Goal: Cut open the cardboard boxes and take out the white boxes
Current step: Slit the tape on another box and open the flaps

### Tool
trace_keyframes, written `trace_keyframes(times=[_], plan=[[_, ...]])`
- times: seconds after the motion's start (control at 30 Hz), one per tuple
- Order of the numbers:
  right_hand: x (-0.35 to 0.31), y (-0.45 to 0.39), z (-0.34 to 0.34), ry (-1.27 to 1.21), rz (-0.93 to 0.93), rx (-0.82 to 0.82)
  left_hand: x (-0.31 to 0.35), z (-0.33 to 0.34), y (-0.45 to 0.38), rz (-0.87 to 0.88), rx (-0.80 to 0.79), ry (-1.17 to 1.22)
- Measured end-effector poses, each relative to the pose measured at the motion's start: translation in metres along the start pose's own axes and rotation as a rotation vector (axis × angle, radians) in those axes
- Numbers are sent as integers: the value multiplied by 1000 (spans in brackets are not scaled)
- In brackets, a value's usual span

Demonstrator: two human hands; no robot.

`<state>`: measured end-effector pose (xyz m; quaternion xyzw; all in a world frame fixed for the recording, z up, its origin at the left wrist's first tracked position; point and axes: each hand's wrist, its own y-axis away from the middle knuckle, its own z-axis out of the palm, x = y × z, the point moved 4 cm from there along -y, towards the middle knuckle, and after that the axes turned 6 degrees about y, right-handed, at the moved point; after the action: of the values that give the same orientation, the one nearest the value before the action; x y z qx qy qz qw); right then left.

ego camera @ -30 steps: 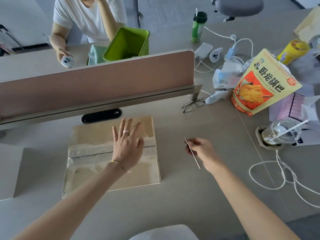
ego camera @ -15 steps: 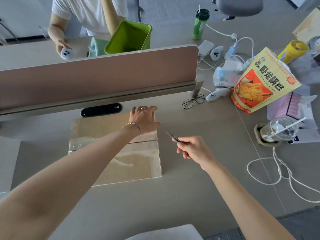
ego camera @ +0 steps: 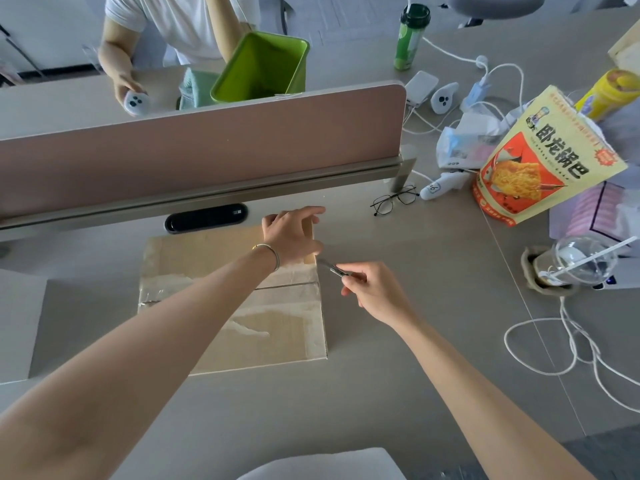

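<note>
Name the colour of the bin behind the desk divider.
Bright green bin, seen in the head view.

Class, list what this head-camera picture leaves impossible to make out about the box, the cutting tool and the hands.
1. Contents of the cardboard box: hidden by its closed, taped flaps.
2. Far right corner of the box: covered by the left hand.
3. The tool: too thin and blurred to name; its rear is hidden inside the right hand.
4. Whether its tip touches the box: too small to tell.

Bare desk (ego camera: pixel 433 306) right of cardboard box (ego camera: pixel 242 323); partition (ego camera: pixel 207 143) blocks behind; cables (ego camera: pixel 571 341) far right.
</note>
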<state>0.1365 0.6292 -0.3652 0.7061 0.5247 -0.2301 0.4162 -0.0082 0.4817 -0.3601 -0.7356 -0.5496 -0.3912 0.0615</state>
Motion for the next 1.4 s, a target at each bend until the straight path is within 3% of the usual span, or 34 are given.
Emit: trace_keyframes(times=[0.23,0.37,0.73,0.93,1.4], plan=[[-11,-9,-5,306,-92,-73,-1,1,0,4,24,19],[-15,-20,-14,446,-143,-12,-1,1,0,-1,20,19],[-13,-25,-8,579,-259,-23,1,1,0,-31,-1,44],[4,-17,-25,343,-150,123,0,1,-1,-40,-14,59],[-18,-22,-5,458,-298,61,3,1,1,-58,-25,61]])
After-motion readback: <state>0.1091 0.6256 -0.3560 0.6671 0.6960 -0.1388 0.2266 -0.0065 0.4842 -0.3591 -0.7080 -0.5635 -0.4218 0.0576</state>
